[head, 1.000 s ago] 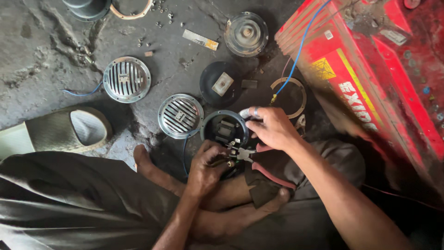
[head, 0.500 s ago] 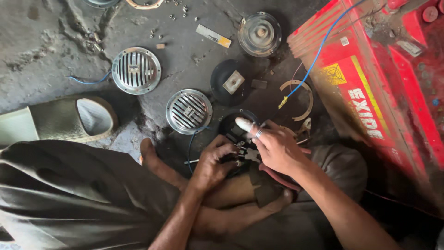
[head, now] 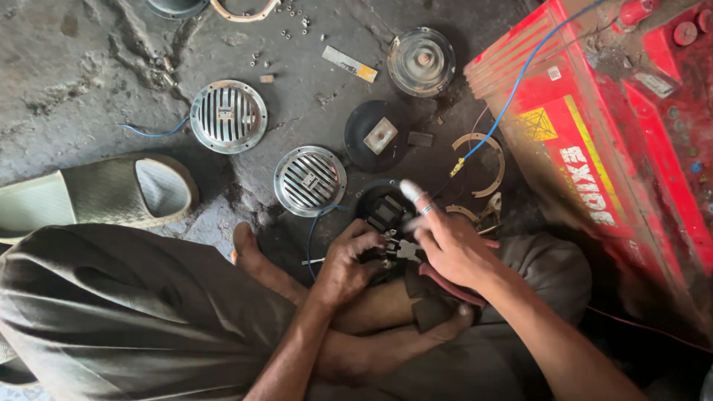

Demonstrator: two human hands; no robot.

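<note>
left hand [head: 347,261] clenched on black horn body [head: 384,212] at frame centre, right hand [head: 449,249] gripping red-handled pliers [head: 445,282], grilled horn cover [head: 310,180] just left

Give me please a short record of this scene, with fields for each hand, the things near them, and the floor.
left hand: grips the dark round horn body at its lower left side
right hand: holds red-handled pliers at the horn body, one finger with a pale wrap pointing up
nearby: two round chrome grilles, black disc, blue wire, red battery
floor: grey cracked concrete, with small loose nuts and a sandal
</note>
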